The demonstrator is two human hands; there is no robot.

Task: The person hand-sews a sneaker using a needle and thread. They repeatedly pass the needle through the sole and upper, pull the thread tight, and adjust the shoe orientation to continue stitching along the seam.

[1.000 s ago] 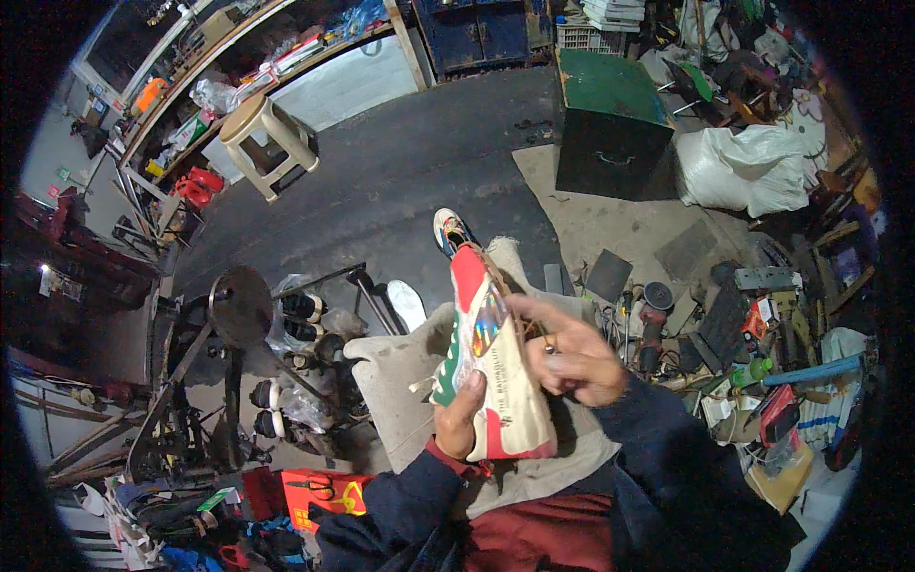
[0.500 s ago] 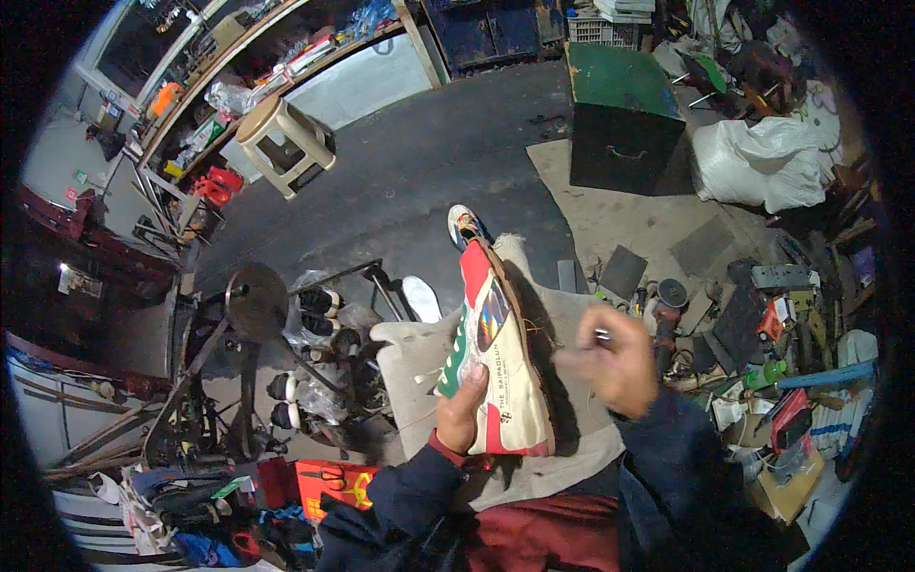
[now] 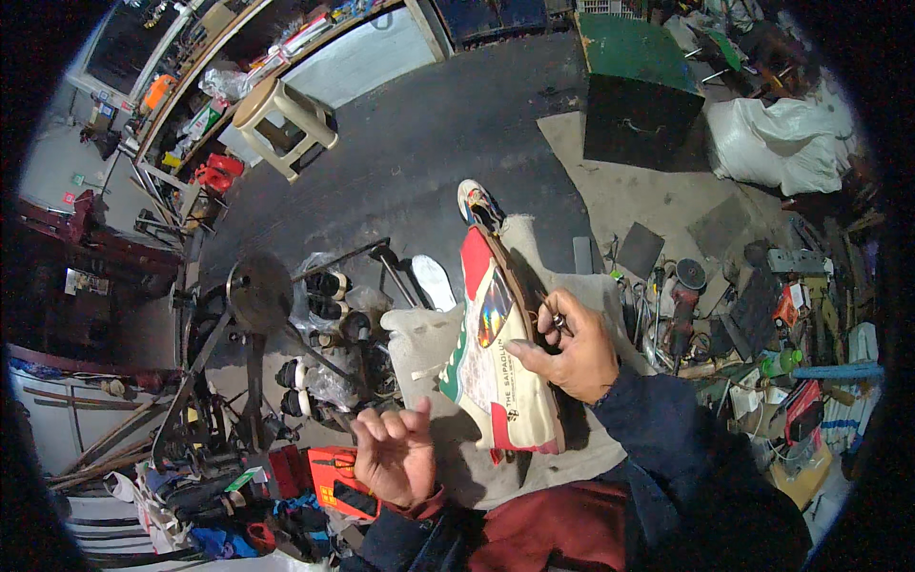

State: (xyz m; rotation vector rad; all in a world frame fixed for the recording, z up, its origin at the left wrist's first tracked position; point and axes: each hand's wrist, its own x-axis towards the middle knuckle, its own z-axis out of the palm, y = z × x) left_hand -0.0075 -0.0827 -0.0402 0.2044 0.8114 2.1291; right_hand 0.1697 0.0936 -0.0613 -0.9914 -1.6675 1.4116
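Observation:
A cream shoe (image 3: 529,412) with red toe and heel patches, a green lace side and a shiny iridescent patch lies on its side on a grey cloth (image 3: 415,334) over my lap. My right hand (image 3: 577,353) is at its sole edge, thumb against the upper, fingers curled round a small dark metallic piece whose kind I cannot make out. Off the shoe, to its left, is my left hand (image 3: 396,456), palm up with fingers loosely bent and nothing visible in it. Another multicoloured shoe (image 3: 478,203) shows just beyond the toe.
An iron stand with a round plate (image 3: 259,294) rises at the left, beside several wrapped shoes (image 3: 329,286) and a white insole (image 3: 435,281). An angle grinder (image 3: 684,296) lies among tools at the right. Farther off are a beige stool (image 3: 286,124), a green-topped box (image 3: 639,95) and a white sack (image 3: 777,143).
My left hand has let go of the shoe and moved left and down. My right hand has come left onto the shoe's sole edge. The view has shifted slightly.

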